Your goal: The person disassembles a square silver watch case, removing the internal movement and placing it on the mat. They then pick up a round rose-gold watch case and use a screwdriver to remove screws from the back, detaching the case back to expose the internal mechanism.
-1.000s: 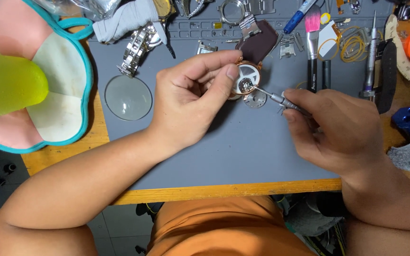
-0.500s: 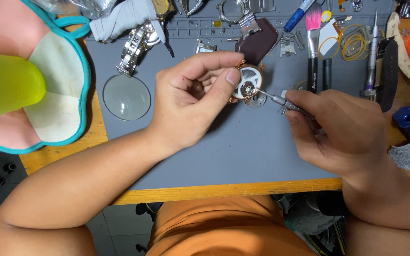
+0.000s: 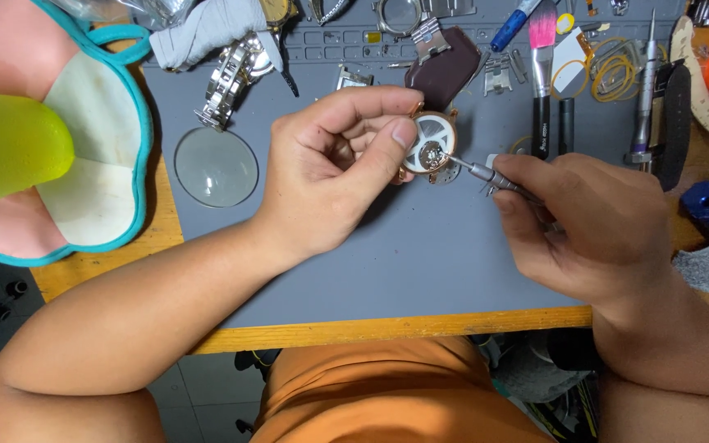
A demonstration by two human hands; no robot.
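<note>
Rose-gold watch case, open-backed, with a white ring around the exposed movement, is held above the middle of the grey mat that covers the desk. It is pinched between thumb and forefinger of the left hand, the grip closed on its rim, the open back turned upward. A slim metal screwdriver is held in the right hand, the grip closed around its shaft; its long axis runs from lower right to upper left, the tip touching the movement. Along the far edge of the desk are laid a brown strap, a pink-bristled brush, yellow wire loops and a metal bracelet. A round lens is laid near the mat's left edge, beside a pink and white cushion.
</note>
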